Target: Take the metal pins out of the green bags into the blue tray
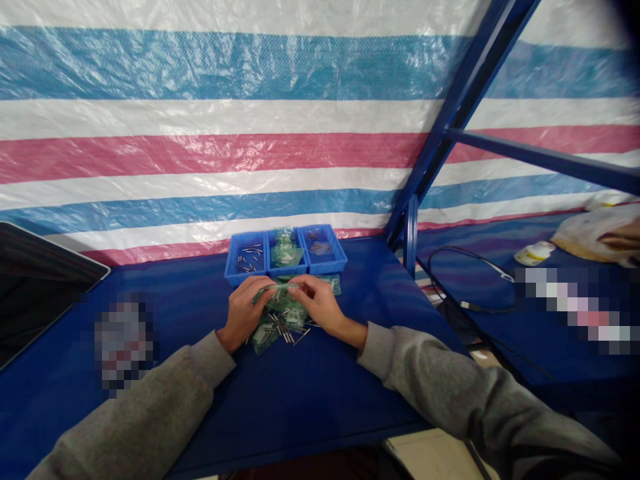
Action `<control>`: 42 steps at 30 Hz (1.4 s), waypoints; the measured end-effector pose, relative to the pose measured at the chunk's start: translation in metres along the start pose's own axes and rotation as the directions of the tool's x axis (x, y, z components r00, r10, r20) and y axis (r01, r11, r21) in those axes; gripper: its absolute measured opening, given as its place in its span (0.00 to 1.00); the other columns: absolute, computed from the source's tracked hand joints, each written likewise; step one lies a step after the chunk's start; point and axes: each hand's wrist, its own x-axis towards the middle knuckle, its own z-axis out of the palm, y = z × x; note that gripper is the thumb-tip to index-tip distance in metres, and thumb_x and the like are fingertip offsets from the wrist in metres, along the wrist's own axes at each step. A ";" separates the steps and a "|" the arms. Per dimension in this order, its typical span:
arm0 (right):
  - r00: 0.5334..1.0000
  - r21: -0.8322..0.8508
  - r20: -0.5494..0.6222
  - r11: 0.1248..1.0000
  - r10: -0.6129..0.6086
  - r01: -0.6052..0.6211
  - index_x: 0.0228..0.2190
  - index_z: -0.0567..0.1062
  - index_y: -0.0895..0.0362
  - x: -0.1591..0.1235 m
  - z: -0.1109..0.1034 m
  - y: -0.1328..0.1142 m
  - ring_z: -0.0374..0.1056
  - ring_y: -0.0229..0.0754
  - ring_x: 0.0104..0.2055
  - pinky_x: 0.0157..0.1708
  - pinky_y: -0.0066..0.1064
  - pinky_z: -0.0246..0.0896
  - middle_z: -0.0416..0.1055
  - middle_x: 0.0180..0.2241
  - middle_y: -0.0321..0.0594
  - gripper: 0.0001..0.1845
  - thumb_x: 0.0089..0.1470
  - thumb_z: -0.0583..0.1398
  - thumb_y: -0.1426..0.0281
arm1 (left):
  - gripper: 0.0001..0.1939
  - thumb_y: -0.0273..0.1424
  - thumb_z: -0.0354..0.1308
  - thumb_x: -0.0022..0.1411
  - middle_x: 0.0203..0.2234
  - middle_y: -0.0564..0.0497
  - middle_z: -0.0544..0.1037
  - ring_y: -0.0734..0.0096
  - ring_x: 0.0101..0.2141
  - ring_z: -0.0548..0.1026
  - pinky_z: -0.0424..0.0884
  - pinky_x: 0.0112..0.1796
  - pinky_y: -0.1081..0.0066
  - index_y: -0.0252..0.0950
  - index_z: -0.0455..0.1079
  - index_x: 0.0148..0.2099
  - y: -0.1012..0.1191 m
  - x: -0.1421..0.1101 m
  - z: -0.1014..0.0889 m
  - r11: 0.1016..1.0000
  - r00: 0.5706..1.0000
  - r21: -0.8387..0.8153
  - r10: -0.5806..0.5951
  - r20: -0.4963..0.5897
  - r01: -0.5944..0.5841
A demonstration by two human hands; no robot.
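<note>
My left hand (247, 308) and my right hand (320, 303) are closed on opposite ends of a small greenish clear plastic bag (277, 287), stretched level between them. Whether anything is inside that bag I cannot tell. Below it, a pile of green plastic bags (265, 338) and loose thin metal pins (285, 328) lies on the blue table (300, 387). Just beyond my hands stand three joined blue bins. Metal pins lie in the left bin (231, 273), green bags fill the middle bin (287, 271), and small clear pieces lie in the right bin (327, 268).
A dark, pale-edged panel (40, 293) stands at the left, near a blurred-out item (125, 343). Blue metal frame posts (410, 230) rise at the right. Beyond them a second blue table holds a cable (480, 310), a white bottle (534, 253) and a plastic bag (600, 233).
</note>
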 end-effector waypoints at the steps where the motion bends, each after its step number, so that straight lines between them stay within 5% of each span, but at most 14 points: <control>1: 1.000 -0.007 -0.004 1.000 -0.016 0.016 0.32 0.74 0.58 -0.001 -0.001 -0.002 0.59 0.35 0.24 0.25 0.25 0.54 0.67 0.24 0.35 0.12 0.54 0.57 0.62 | 0.07 0.32 0.53 0.61 0.33 0.49 0.76 0.71 0.36 0.73 0.68 0.42 0.70 0.36 0.71 0.38 0.000 -0.001 0.000 1.000 1.000 0.004 -0.007 -0.009 0.007; 8: 0.997 -0.074 -0.034 0.995 -0.064 0.061 0.21 0.68 0.58 -0.005 -0.004 -0.013 0.54 0.34 0.22 0.24 0.25 0.50 0.59 0.19 0.33 0.18 0.57 0.53 0.61 | 0.12 0.35 0.55 0.60 0.38 0.48 0.76 0.73 0.32 0.75 0.71 0.36 0.72 0.36 0.69 0.44 -0.004 -0.006 0.004 0.997 0.998 0.069 -0.042 -0.038 0.045; 16: 1.000 0.048 0.003 0.999 -0.026 0.026 0.35 0.73 0.58 -0.007 -0.005 -0.011 0.55 0.33 0.21 0.23 0.24 0.51 0.62 0.20 0.32 0.15 0.57 0.53 0.60 | 0.08 0.31 0.50 0.63 0.38 0.47 0.76 0.70 0.39 0.75 0.72 0.40 0.69 0.34 0.68 0.42 -0.010 -0.010 0.005 0.991 0.993 0.106 0.094 -0.066 -0.086; 19: 0.999 0.050 0.035 0.999 -0.015 0.013 0.32 0.73 0.58 -0.008 -0.004 -0.009 0.53 0.32 0.19 0.21 0.24 0.50 0.58 0.17 0.30 0.15 0.55 0.55 0.59 | 0.09 0.31 0.51 0.62 0.35 0.48 0.77 0.70 0.37 0.75 0.72 0.39 0.70 0.35 0.67 0.42 -0.010 -0.011 0.004 0.985 0.990 0.110 0.139 -0.030 -0.135; 25: 0.997 0.105 -0.062 0.993 0.052 -0.045 0.33 0.69 0.57 -0.009 0.000 -0.005 0.60 0.33 0.20 0.22 0.24 0.56 0.67 0.23 0.34 0.13 0.57 0.53 0.61 | 0.13 0.38 0.56 0.58 0.41 0.47 0.74 0.71 0.33 0.74 0.71 0.35 0.71 0.35 0.68 0.42 -0.004 -0.005 -0.001 0.997 0.999 0.069 -0.035 0.013 0.034; 31: 0.999 0.081 -0.007 0.996 0.048 -0.047 0.35 0.68 0.56 -0.007 0.000 -0.005 0.61 0.33 0.19 0.23 0.25 0.58 0.67 0.22 0.33 0.10 0.57 0.52 0.62 | 0.10 0.34 0.53 0.61 0.22 0.54 0.70 0.75 0.25 0.67 0.65 0.31 0.74 0.35 0.67 0.29 0.001 0.000 -0.004 1.000 0.993 0.022 0.014 0.115 -0.016; 37: 0.996 -0.022 -0.008 0.995 -0.093 0.093 0.32 0.70 0.57 -0.005 -0.004 -0.013 0.62 0.35 0.28 0.28 0.26 0.59 0.67 0.30 0.38 0.11 0.54 0.57 0.62 | 0.12 0.31 0.52 0.62 0.21 0.53 0.68 0.75 0.25 0.66 0.63 0.29 0.74 0.35 0.66 0.26 0.002 -0.001 -0.003 0.997 0.991 0.006 0.078 0.107 -0.079; 42: 0.991 -0.071 0.006 0.989 -0.133 0.133 0.27 0.69 0.57 -0.006 -0.004 -0.015 0.60 0.36 0.27 0.29 0.27 0.56 0.64 0.25 0.36 0.11 0.56 0.55 0.64 | 0.10 0.32 0.52 0.62 0.22 0.53 0.70 0.75 0.25 0.68 0.65 0.30 0.74 0.35 0.68 0.29 0.002 -0.003 -0.004 0.998 0.992 0.032 0.055 0.114 -0.059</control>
